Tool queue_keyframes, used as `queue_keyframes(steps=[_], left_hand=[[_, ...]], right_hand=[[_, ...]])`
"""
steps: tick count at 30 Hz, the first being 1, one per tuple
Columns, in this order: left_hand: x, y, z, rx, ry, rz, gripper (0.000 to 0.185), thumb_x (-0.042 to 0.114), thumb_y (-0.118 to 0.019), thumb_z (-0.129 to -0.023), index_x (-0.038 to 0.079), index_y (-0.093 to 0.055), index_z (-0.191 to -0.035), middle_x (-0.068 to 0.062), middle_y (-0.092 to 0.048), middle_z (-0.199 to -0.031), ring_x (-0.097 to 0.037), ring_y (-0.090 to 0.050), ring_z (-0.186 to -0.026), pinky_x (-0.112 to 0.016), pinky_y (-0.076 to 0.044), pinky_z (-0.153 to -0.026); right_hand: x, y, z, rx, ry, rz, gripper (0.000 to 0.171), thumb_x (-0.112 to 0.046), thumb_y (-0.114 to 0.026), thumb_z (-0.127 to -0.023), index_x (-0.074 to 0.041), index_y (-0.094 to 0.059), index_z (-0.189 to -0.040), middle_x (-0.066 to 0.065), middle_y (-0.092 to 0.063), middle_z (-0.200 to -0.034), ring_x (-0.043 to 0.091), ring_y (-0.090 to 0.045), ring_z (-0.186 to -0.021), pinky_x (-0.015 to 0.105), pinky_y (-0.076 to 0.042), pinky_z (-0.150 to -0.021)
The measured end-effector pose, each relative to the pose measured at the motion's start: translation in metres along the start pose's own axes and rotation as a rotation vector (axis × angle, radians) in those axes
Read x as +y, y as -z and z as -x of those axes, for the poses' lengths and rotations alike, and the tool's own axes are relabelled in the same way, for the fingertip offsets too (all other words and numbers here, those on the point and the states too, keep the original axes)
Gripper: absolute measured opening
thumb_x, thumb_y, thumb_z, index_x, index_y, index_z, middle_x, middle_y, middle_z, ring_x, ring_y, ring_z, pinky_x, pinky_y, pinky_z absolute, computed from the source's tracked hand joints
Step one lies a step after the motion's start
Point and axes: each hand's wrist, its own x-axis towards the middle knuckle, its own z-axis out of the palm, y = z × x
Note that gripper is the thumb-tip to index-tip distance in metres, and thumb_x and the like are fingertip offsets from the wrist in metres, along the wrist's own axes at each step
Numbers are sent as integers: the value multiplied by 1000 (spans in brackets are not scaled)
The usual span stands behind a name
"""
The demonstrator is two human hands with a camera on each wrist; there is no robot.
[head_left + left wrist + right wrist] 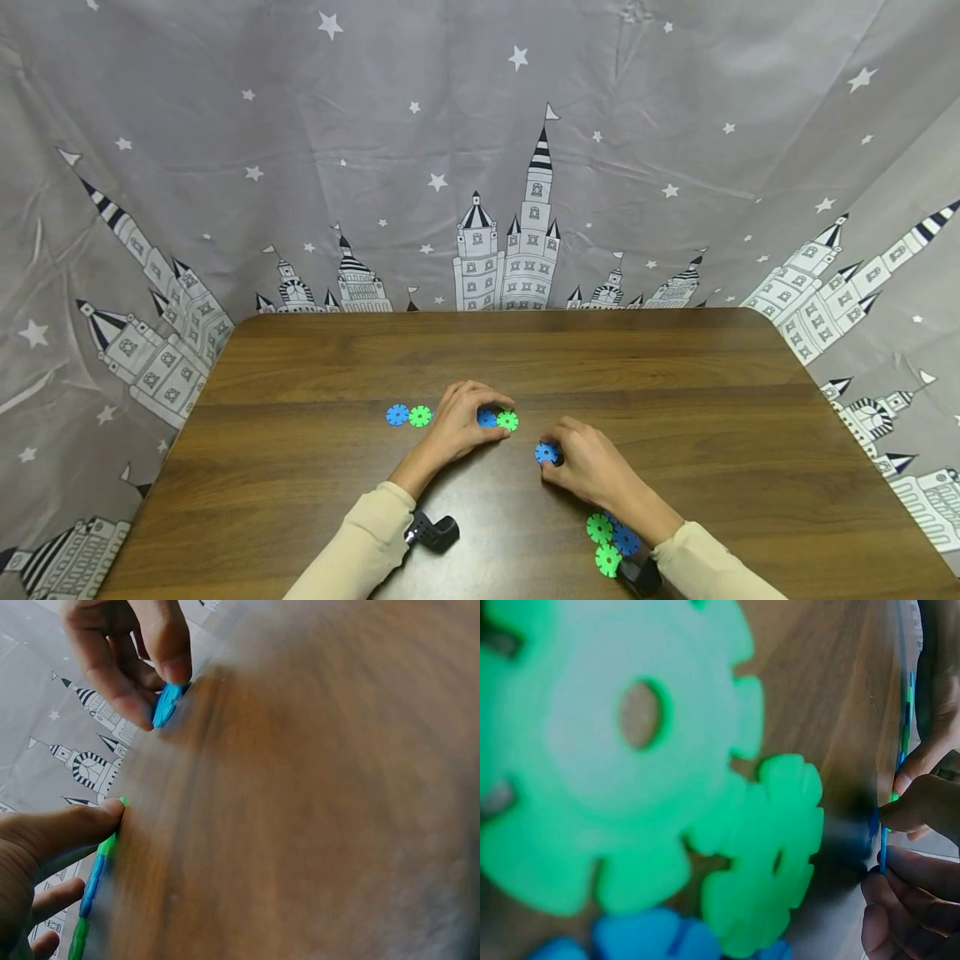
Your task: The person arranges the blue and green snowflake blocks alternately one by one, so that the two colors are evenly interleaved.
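Note:
My left hand point(459, 421) pinches a green notched plastic disc point(507, 421) between thumb and fingers, at the right end of a row of discs. Beside it in the row is a blue disc point(487, 418); another green disc point(420, 416) and blue disc point(397, 414) show at the left end, and the hand hides the row's middle. Slightly right of and nearer than the row, my right hand point(588, 462) grips a single blue disc point(546, 452) by its edges. In the left wrist view this blue disc point(168, 705) stands apart from the row.
Below my right wrist lies a small group of loose discs, green ones point(608, 559) and blue ones point(626, 540), partly under the forearm. The brown wooden table point(300, 467) reaches back to a grey castle-print curtain point(420, 150).

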Motion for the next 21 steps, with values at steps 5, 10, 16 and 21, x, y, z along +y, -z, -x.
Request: queue_keyframes(steps=[5, 10, 16, 21], left_hand=[[1, 0, -1, -7, 8, 0, 40, 29, -88, -71, 19, -75, -108, 2, -70, -107, -20, -56, -108, -47, -31, -107], [0, 1, -1, -6, 9, -2, 39, 28, -88, -71, 19, -75, -107, 1, -71, -106, -21, -57, -109, -48, -31, -108], [0, 1, 1, 1, -5, 1, 39, 28, -88, -71, 18, -75, -107, 1, -71, -106, -21, -57, -108, -48, -31, -107], [0, 1, 1, 4, -12, 8, 39, 27, -88, -71, 18, -75, -107, 1, -71, -105, -21, -57, -107, -49, -31, -106]], right_hand=[[-1, -1, -6, 9, 10, 10, 29, -19, -79, -69, -6, -73, -94, -3, -61, -86, 12, -60, -73, 32, -53, -66], [-1, -3, -14, 1, 11, 14, 29, -19, -78, -71, -6, -73, -96, -2, -60, -87, 11, -57, -72, 31, -52, -65], [-1, -5, -22, 12, 14, 7, 28, -18, -77, -71, -4, -73, -95, -1, -61, -87, 14, -59, -72, 32, -52, -65], [-1, -7, -28, 19, 2, 4, 29, -18, -76, -70, -4, -74, -95, 0, -60, -86, 14, -59, -72, 33, -52, -65]])
